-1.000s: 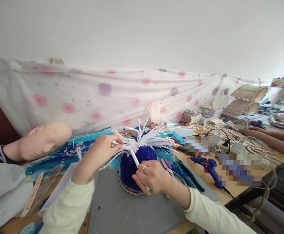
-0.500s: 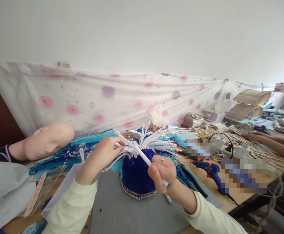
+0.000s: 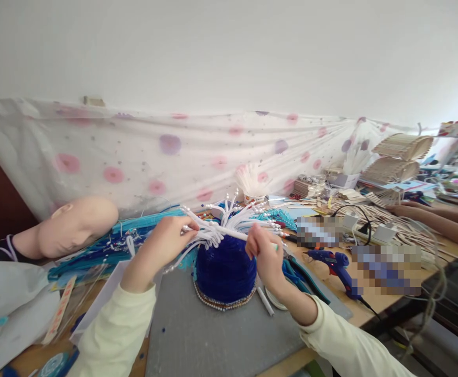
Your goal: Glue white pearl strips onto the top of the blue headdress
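A dark blue cap, edged with beads along its lower rim, stands on a grey board. From its top spreads a bunch of white cords, several tipped with pearl-like beads. My left hand is closed in a pinch on the white cords at the left of the bunch. My right hand is wrapped round a slim white stick, which lies almost level across the cords. The far end of the stick meets the cords beside my left hand. Another white stick lies on the board right of the cap.
A mannequin head lies on its side at the left. Right of the board are pliers, a blue glue gun and a power strip with cables. Another person's arm rests at the far right.
The white stick has swung from a steep slant to nearly level, as my right hand rose and turned. My left hand keeps its pinch. The view has shifted slightly.
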Available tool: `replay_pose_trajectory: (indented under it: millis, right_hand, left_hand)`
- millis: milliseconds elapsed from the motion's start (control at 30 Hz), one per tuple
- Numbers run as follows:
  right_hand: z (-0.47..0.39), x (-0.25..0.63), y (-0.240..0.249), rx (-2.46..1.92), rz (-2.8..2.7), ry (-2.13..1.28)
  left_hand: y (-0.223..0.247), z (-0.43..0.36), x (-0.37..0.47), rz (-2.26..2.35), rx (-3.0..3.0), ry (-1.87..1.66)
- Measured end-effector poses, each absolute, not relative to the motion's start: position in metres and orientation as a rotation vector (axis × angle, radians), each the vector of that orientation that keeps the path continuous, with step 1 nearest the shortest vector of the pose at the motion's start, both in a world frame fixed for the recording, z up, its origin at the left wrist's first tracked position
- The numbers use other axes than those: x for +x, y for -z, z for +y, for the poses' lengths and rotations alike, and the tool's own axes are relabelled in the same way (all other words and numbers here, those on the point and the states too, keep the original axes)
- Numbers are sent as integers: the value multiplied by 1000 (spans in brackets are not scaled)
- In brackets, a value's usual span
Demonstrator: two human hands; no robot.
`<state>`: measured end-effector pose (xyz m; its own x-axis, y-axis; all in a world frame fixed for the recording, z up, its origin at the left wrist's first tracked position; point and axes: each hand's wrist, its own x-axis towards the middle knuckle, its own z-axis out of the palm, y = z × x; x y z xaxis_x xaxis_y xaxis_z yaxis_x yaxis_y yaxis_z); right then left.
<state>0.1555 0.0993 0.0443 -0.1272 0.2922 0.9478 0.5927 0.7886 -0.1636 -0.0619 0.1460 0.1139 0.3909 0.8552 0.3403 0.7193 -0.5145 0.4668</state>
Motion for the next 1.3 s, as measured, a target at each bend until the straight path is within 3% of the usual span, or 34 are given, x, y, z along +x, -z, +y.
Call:
replay_pose_trajectory:
  millis: [267, 500, 733, 867, 1100, 1300]
  right_hand:
    - [95, 148, -37, -414, -2023, 398]
    - [93, 137, -32, -597, -1982, 162]
    - [107, 148, -50, -823, -1567, -55]
    - [99, 150, -49, -770, -1560, 86]
    - [93, 153, -29, -506, -2102, 533]
    - [95, 143, -29, -476, -2413, 693]
  left_hand:
    - [-114, 147, -61, 1411, 2379, -794]
    - [-116, 147, -60, 1423, 2421, -761]
    - [-111, 151, -63, 1393, 2433, -804]
    - [-109, 153, -65, 1353, 2437, -820]
    - [-111, 149, -64, 1395, 2439, -816]
    - [-115, 145, -60, 1432, 2447, -810]
